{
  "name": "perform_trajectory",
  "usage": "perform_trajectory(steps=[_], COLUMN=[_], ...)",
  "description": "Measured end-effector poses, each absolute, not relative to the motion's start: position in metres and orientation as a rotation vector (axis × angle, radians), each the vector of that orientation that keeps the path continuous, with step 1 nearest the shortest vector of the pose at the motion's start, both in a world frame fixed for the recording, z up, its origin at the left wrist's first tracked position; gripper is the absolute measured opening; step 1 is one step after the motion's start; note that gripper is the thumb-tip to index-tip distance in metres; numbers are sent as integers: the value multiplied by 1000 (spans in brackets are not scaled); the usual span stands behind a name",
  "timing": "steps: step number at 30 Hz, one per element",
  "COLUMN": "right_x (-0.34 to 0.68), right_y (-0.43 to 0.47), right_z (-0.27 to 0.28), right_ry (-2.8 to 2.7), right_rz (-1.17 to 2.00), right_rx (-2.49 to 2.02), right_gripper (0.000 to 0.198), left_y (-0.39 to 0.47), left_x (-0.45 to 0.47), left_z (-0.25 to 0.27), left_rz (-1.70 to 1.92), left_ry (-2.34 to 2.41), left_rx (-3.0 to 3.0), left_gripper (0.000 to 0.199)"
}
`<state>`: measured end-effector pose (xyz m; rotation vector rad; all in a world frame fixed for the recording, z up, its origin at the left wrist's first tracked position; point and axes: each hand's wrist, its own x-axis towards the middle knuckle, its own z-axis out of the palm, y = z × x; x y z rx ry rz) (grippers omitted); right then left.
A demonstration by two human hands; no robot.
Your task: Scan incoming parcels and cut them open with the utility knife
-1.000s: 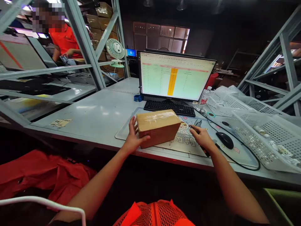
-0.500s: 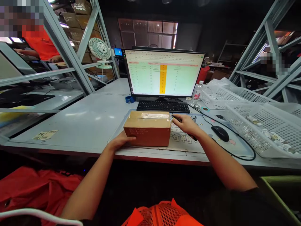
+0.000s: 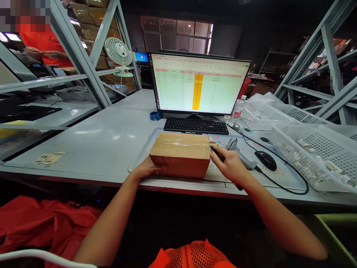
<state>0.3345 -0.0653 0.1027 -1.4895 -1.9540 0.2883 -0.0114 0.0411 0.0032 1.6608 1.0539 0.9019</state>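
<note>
A brown cardboard box (image 3: 180, 156) with clear tape along its top stands at the front of the desk, on a printed mat (image 3: 150, 140). My left hand (image 3: 146, 168) grips its lower left end, thumb against the front face and the other fingers hidden behind or under it. In my right hand (image 3: 230, 163) is a black utility knife (image 3: 218, 153), its front end close to the box's right end near the tape. Whether the blade touches the cardboard I cannot tell. Just beyond that hand lies a grey barcode scanner (image 3: 242, 154) with a cable.
Behind the box are a keyboard (image 3: 195, 125) and a monitor (image 3: 200, 87). A mouse (image 3: 266, 160) and white baskets (image 3: 306, 160) are to the right. A tape roll (image 3: 155, 115) sits left of the keyboard. Metal frames flank the desk; a person in orange (image 3: 46, 42) stands beyond the left one.
The box has turned slightly, its right end now nearer me. My right hand has shifted down and towards me with the knife, and the scanner shows more. The view has also shifted a little.
</note>
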Motion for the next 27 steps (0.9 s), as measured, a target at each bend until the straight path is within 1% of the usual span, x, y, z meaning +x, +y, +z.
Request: perform_trajectory(steps=[2,6,8,10,15,17,19,22,25,27], right_x=[335,337,336,332,334,347,363,368,324,273], right_y=[-74,-84,-88,-93,-104,-103,-97,-75,-44,-25], right_z=[99,92,91,90,90,98,113,148,179,191], right_ry=[-1925,-1895,-1882,-1877,-1912,-1964,-1993,-2051,-2339,-2607], right_rz=[263,246,249,249,230,190,44,-329,-606,-716], right_rx=[-1515,-1512,-1527,-1530,-1561,-1591,-1633,-1677,-1583,-1453], right_gripper=[47,52,52,51,50,51,51,48,41,44], left_y=[38,39,41,43,46,45,44,44,44,44], left_x=[-11,-10,-11,-11,-10,-9,-9,-9,-8,-7], left_z=[5,3,-2,-6,-7,-5,-4,-3,-4,-3], left_rz=[896,924,939,962,978,960,952,946,981,1003], left_ry=[1061,1005,978,970,929,874,815,760,753,750], left_rx=[1641,1643,1666,1672,1675,1672,1660,1652,1654,1657], left_gripper=[89,72,69,73,90,93,94,100,109,115])
